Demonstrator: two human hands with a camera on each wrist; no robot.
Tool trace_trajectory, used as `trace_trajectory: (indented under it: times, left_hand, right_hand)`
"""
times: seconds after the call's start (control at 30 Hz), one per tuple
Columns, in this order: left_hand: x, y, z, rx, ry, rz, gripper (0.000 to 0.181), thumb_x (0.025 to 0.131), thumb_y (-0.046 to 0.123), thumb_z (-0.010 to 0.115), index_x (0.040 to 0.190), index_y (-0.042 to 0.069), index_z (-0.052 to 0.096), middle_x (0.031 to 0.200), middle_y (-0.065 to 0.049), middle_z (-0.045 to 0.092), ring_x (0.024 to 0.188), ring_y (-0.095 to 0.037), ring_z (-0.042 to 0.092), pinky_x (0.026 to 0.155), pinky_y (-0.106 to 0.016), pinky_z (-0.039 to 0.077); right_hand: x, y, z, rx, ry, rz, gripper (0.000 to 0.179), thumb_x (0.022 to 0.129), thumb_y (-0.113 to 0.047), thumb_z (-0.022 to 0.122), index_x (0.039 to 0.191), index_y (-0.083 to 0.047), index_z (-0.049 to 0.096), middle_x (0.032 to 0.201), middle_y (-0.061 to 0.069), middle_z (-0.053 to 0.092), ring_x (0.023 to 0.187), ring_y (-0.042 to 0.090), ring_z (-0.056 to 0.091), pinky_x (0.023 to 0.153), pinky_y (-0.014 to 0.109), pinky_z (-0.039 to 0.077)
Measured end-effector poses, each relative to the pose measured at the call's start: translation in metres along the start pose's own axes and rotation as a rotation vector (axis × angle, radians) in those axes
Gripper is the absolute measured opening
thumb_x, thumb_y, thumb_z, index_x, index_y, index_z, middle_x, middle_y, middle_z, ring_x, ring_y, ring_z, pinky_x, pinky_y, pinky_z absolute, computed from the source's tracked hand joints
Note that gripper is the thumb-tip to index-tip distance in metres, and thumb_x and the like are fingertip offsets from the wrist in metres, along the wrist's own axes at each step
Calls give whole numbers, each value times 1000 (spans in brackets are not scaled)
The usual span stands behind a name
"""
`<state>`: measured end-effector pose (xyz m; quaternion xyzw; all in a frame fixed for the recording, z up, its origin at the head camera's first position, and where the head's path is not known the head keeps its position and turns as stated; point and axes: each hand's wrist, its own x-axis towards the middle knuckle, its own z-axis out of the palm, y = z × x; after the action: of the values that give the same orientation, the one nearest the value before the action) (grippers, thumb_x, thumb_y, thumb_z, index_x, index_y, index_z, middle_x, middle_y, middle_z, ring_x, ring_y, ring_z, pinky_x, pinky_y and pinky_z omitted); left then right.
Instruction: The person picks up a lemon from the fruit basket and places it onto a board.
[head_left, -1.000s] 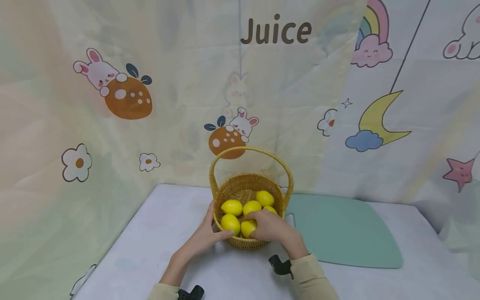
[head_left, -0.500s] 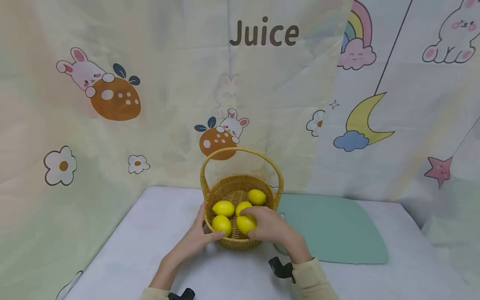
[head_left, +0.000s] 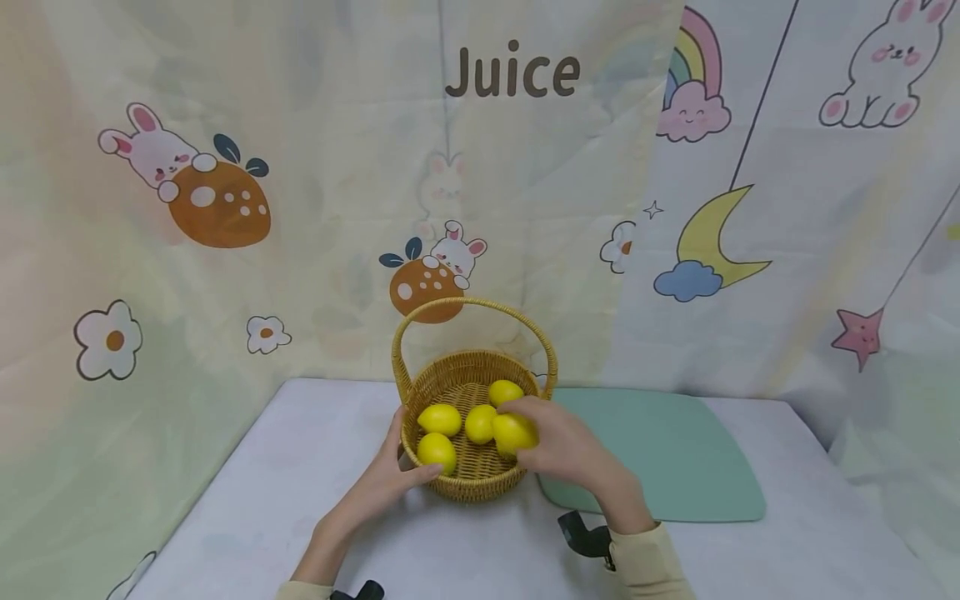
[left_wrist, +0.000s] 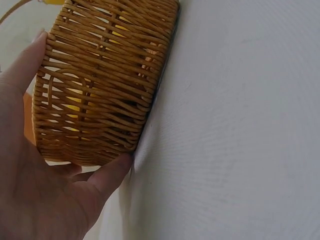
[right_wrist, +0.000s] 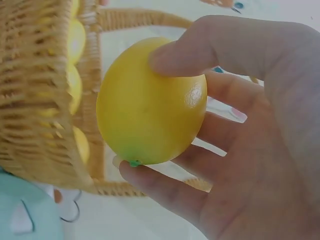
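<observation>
A yellow wicker basket [head_left: 474,490] with a tall hoop handle stands on the table, and several lemons [head_left: 439,420] lie inside it. My left hand [head_left: 382,473] holds its left side, thumb over the front rim. The left wrist view shows fingers at the lower part of the woven wall [left_wrist: 105,85]. My right hand [head_left: 570,446] pinches a lemon [head_left: 516,432] above the basket's right rim. In the right wrist view, this lemon [right_wrist: 150,105] has a small green tip and sits between thumb and fingers, apart from the basket.
Right of the basket, a pale green flat board [head_left: 660,458] lies on the white-covered table [head_left: 465,550]. A printed cloth backdrop [head_left: 337,208] with cartoon figures hangs behind. Dark wrist cameras [head_left: 585,537] sit at both sleeves.
My right hand has lifted a lemon from the basket's front and moved it up and right to the right rim. The left hand keeps holding the basket. The head view has shifted slightly.
</observation>
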<state>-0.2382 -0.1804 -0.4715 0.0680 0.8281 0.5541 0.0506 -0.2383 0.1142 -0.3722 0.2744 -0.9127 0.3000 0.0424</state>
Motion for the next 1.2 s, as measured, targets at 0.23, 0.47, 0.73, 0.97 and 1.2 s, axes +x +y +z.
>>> trace_trajectory:
  times: [0.23,0.47,0.73,0.97,1.2]
  left_hand:
    - [-1,0,-1,-7,1,7,116,83,46,77,157,41,-12,168,3,-8,156,-31,3,118,-69,6]
    - [0,-1,1,6,1,1,116,83,48,77,157,40,-12,169,0,-7,156,-34,4,118,-71,7]
    - [0,0,0,4,1,-8,117,82,48,77,157,41,-12,169,2,-8,156,-33,3,118,-71,7]
    - [0,-1,-1,-1,-5,-4,115,83,47,77,155,43,-13,168,3,-8,156,-33,3,118,-71,7]
    - [2,-2,1,-1,-6,14,114,84,46,76,155,43,-13,169,1,-8,156,-35,3,117,-71,6]
  right_hand:
    - [-11,6,-19,2,45,53,58,76,-4,71,131,-21,63,134,0,62,116,21,59,94,44,50]
    - [-20,20,-37,51,54,76,58,80,-3,69,135,-19,60,139,4,59,114,24,58,88,41,52]
    - [-24,41,-49,32,83,123,57,77,2,65,132,-14,61,131,7,62,99,23,56,81,37,49]
    - [-20,67,-42,-57,128,156,56,76,4,64,130,-10,63,129,8,64,104,26,59,89,47,50]
    - [-15,90,-30,-109,164,154,52,75,8,66,125,-6,65,126,12,65,108,32,60,92,53,50]
